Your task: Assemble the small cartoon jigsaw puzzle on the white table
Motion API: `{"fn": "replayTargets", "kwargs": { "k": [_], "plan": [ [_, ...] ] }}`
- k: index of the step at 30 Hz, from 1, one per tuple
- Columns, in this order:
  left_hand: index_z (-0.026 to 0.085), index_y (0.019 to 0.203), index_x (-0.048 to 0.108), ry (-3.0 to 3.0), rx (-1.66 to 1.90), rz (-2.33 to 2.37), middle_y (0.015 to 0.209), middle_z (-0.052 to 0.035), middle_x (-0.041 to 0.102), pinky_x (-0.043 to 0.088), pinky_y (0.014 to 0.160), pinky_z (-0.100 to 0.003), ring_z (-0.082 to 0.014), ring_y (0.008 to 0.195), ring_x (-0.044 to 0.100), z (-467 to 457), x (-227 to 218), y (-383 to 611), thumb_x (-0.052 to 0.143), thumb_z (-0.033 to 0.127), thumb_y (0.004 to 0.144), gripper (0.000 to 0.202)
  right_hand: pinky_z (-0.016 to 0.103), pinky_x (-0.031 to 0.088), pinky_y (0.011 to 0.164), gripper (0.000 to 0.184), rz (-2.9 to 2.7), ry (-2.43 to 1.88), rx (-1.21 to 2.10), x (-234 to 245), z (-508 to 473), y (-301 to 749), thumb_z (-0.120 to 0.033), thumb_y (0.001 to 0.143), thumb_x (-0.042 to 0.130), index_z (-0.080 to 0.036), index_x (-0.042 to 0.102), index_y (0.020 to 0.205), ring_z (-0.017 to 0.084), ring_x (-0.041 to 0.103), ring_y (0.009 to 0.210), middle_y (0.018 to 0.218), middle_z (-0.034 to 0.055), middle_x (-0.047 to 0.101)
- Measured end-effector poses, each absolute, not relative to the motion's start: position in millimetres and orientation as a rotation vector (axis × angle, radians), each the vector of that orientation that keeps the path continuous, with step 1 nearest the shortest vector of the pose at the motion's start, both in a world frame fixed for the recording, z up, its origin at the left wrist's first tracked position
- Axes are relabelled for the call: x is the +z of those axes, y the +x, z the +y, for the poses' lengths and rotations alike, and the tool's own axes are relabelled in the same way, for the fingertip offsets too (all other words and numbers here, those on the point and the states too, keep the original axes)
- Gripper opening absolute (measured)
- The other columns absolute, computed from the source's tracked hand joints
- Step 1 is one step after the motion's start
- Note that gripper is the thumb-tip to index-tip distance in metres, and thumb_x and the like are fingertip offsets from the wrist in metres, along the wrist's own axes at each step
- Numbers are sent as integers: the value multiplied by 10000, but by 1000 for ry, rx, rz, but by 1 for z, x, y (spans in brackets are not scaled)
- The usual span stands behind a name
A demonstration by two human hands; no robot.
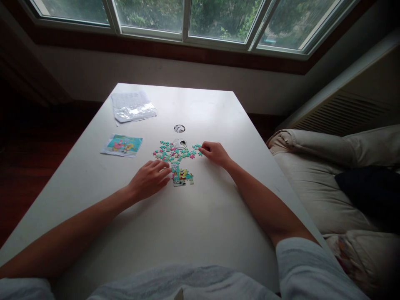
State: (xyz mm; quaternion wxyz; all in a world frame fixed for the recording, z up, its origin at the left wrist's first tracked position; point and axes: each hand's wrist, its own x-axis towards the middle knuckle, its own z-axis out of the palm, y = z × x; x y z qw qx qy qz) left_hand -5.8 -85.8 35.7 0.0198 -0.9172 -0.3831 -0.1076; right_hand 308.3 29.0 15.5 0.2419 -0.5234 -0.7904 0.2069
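On the white rectangular surface the left hand lies palm down with its fingers spread loosely and flat, clamped on nothing, its fingertips touching the left edge of the small joined patch of cartoon jigsaw puzzle, which sits near the middle of the surface just in front of the person. Just beyond that patch lies a scatter of loose teal and pink jigsaw pieces. The right hand rests at the right end of the scatter, fingers curled down onto the outermost pieces; whether it pinches one between them I cannot tell. A round white disc sits at the far edge of the scatter, and a round silvery opening lies just past it. To the left, well apart, lies a printed cartoon picture card, and farther back a crumpled clear plastic bag on white paper. A cream cushioned sofa stands beside the surface on the right.
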Motion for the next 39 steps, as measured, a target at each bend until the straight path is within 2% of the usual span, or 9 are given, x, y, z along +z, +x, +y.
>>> {"fn": "replayTargets", "kwargs": {
  "k": [11,19,22,26,33,39],
  "plan": [
    [209,1262,601,-3042,-390,-1016,1316,-85,631,435,1067,-429,-251,1262,532,-91,26,2,457,270,1016,292,275,341,616,270,-1939,-1477,429,-1,44,321,-415,881,582,-193,644,741,133,493,597,637,-12,590],
    [240,1469,474,-3118,-389,-936,1464,-112,541,392,1144,-471,-282,1397,434,-93,23,7,470,376,1020,469,282,360,632,228,-1848,-1466,338,-6,46,320,-378,884,563,-203,635,758,139,488,588,627,-16,569],
    [244,1494,454,-3119,-338,-929,1500,-109,511,347,1181,-490,-293,1424,404,-94,23,8,464,414,1023,501,284,377,648,153,-1841,-1456,344,-9,51,326,-293,857,545,-203,662,819,151,517,627,680,-5,603],
    [253,1499,455,-3120,-308,-942,1529,-104,485,306,1204,-505,-300,1430,399,-95,22,8,475,434,1017,516,296,402,681,191,-1877,-1470,363,-11,57,334,-185,791,510,-200,688,857,171,535,682,739,15,636],
    [277,1534,407,-3150,-346,-931,1544,-86,476,269,1223,-495,-289,1448,386,-95,20,7,475,455,1014,554,319,432,757,196,-2023,-1392,357,-14,59,336,-131,760,527,-200,693,839,186,548,763,809,33,641],
    [265,1559,369,-3153,-316,-959,1589,-81,423,241,1234,-520,-296,1489,326,-94,18,9,454,451,1020,576,376,454,857,195,-2074,-1364,324,-14,56,331,-115,784,546,-209,710,831,241,544,905,873,73,621]
  ]
}}
